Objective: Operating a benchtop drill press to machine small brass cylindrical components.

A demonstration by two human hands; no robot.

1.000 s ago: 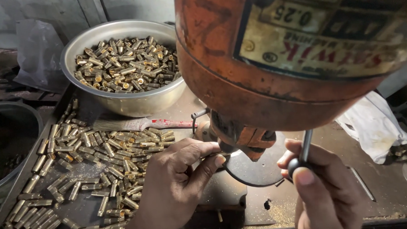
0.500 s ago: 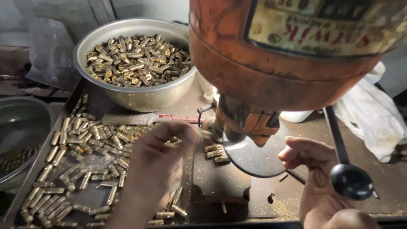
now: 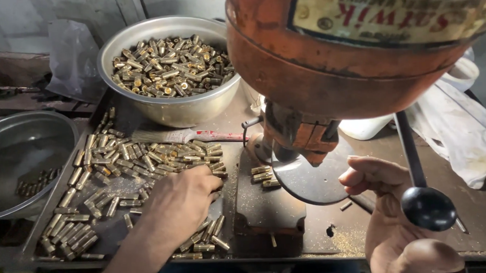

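Bench: grimy metal worktop [image 3: 474, 214] dusted with brass filings, under an orange machine head [image 3: 326, 58].
Left hand [image 3: 183, 200]: palm down on loose brass tubes [image 3: 136, 162] in a shallow tray [image 3: 29, 251]; fingers curled over a few, though whether any are pinched cannot be told.
Right hand [image 3: 382, 188]: fingers loosely bent and apart, clamped on nothing, just beside the black lever knob [image 3: 428, 208].
Round plate [image 3: 314, 180]: below the spindle, a few tubes lying at its left edge.
Brush [image 3: 186, 136]: across the tray's far side.
Big bowl [image 3: 161, 110]: behind, heaped with tubes.
Second bowl [image 3: 16, 133]: far left, a few pieces inside.
White cloth [image 3: 458, 129]: at right.
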